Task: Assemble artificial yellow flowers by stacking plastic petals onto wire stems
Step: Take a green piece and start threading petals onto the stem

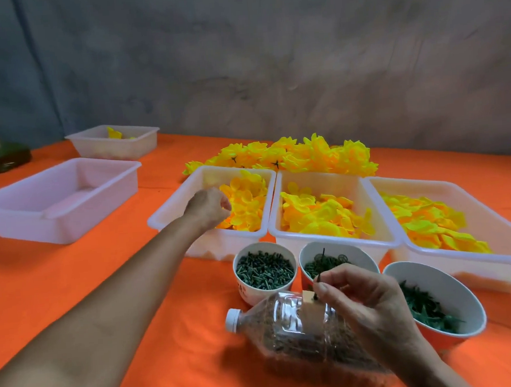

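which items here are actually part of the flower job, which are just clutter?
In use: left hand in white petal tray; right hand pinching thin green wire stem; finished yellow flowers.
Idle: empty white tray; clear plastic bottle; dark green box.

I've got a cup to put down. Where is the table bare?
Bare orange cloth lies between the empty tray and the left forearm, and in front of the bottle. It is crowded at right: three petal trays, three bowls and both hands.
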